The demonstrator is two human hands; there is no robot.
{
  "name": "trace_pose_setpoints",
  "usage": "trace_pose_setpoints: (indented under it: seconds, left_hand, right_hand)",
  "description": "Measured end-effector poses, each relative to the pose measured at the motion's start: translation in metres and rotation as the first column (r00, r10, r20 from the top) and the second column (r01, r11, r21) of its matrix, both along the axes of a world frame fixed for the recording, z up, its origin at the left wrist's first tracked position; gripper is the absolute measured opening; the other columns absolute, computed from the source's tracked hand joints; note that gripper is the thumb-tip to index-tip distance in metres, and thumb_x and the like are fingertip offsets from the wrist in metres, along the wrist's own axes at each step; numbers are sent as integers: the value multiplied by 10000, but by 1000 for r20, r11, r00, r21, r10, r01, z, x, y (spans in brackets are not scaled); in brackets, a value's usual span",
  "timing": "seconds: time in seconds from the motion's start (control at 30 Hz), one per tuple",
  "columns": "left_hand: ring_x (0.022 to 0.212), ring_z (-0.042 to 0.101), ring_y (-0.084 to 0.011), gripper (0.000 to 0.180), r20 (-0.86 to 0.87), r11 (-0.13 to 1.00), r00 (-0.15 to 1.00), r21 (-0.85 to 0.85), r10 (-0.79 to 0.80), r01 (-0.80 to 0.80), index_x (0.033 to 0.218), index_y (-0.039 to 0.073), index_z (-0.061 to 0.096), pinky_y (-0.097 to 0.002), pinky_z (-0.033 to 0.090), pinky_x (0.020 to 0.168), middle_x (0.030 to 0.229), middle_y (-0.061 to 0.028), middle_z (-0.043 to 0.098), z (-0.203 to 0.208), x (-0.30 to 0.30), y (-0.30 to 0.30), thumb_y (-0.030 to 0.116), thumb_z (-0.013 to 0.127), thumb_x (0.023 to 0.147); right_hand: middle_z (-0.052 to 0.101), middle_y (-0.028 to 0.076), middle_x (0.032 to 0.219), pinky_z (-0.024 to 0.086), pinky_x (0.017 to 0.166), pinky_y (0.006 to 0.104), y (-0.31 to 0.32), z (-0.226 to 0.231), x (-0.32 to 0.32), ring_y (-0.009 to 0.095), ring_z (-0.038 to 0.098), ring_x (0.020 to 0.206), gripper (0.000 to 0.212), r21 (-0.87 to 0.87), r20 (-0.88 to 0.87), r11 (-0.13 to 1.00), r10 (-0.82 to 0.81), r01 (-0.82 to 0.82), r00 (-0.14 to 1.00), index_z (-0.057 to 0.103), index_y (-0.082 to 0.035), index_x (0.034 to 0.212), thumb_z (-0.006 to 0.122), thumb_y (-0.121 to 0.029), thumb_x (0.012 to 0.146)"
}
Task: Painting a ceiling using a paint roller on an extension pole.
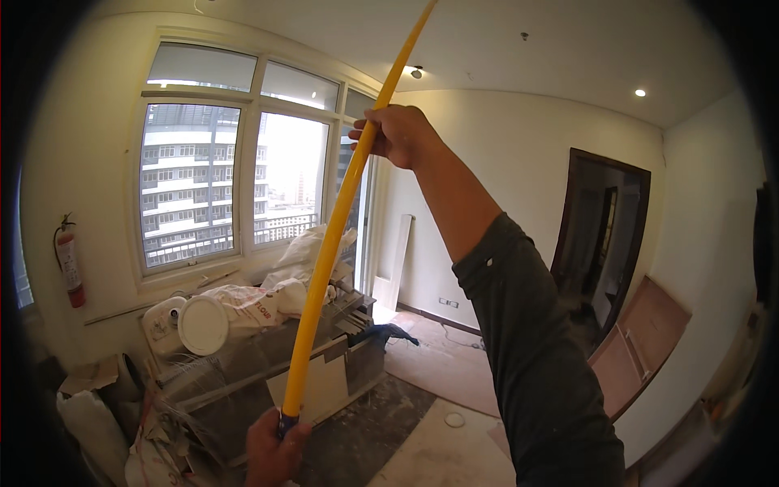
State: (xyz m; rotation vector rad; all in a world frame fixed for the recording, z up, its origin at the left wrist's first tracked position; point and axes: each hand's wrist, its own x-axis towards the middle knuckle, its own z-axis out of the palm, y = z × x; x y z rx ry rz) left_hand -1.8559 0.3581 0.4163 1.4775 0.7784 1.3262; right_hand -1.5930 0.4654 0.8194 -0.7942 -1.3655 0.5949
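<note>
A long yellow pole (pixel 326 260) rises steeply before me, leaning a little to the right, its top running out of view at the upper edge. My left hand (pixel 274 451) is closed round its lower end, at a dark blue collar (pixel 286 424). Higher up, my right hand (pixel 401 135) grips the shaft with the arm raised, the thumb side against the pole and the fingertips showing past it. Behind the pole lies a heap with a white round lid or pail (pixel 203 324), plastic sacks (pixel 258 302) and grey boards.
Windows (pixel 191 183) fill the left wall, with a fire extinguisher (pixel 70 264) beside them. A reddish panel (pixel 640 345) leans near the dark doorway (pixel 602 235) at right. Boards (pixel 442 357) cover part of the floor. Ceiling lights (pixel 640 92) are overhead.
</note>
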Motion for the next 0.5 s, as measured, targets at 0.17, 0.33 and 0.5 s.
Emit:
trace_pose_setpoints:
  seconds: [0.17, 0.33, 0.5]
  left_hand:
    - [595, 518, -51, 283, -14, 984, 996, 156, 87, -84, 1014, -20, 672, -247, 426, 534, 662, 33, 550, 54, 11, 26, 234, 697, 890]
    - [517, 480, -27, 374, 44, 992, 999, 127, -30, 24, 1127, -13, 651, -220, 398, 483, 658, 37, 554, 81, 38, 60, 247, 757, 880]
    - [511, 483, -29, 328, 110, 985, 984, 113, -144, 131, 1100, -5, 659, -224, 400, 471, 643, 38, 545, 95, 96, 104, 231, 755, 894]
  right_hand:
    - [635, 174, 1026, 624, 850, 422, 3, 17, -15, 291, 710, 923, 250, 24, 79, 997, -76, 74, 994, 536, 87, 1160, 548, -113, 1010]
    - [624, 198, 1096, 598, 923, 441, 27, 14, 5, 310, 708, 969, 284, 11, 104, 995, -102, 101, 989, 531, 96, 1184, 560, -130, 1014]
    - [619, 182, 1063, 592, 915, 444, 59, 2, 51, 294, 700, 951, 274, -51, 99, 989, -133, 139, 986, 540, 86, 1163, 572, -142, 1014]
